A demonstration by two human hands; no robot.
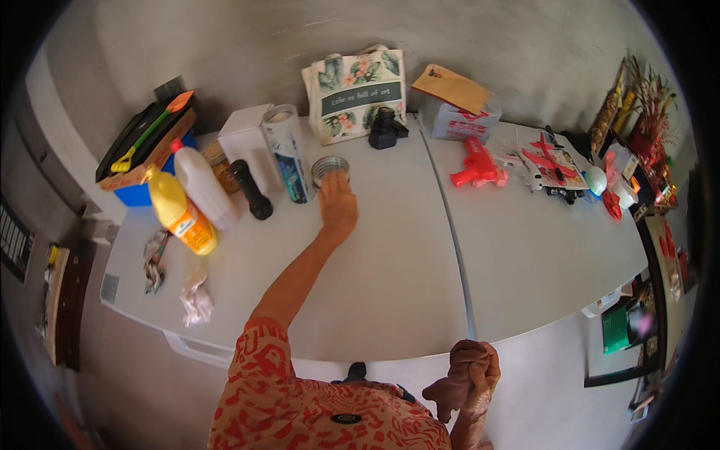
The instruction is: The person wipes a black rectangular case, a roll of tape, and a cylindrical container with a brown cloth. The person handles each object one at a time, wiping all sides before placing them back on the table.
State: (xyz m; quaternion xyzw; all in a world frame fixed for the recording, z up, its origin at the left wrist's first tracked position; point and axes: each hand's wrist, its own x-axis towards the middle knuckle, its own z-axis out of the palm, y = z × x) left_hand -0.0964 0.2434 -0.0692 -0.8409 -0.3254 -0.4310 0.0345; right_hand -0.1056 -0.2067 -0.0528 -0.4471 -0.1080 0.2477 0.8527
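My left hand (338, 207) reaches across the white table (388, 270), its fingertips at the near rim of a round metal tin (330, 166); whether they grip it cannot be told. Close on the tin's left stands a tall clear cylinder with a blue label (288, 154). My right hand (482, 378) is past the table's near edge, closed around a crumpled brown cloth (458, 374). Left of the cylinder are a black flashlight (251, 190), a white box (253, 143), a white bottle with a red cap (203, 185) and a yellow bottle (180, 212).
Crumpled cloths (197, 296) lie at the table's left. Behind stand a floral tote bag (360, 95), a black object (386, 129) and a plastic bag (464, 121). A red toy gun (478, 166) and a pink toy plane (545, 157) lie right of the table's seam.
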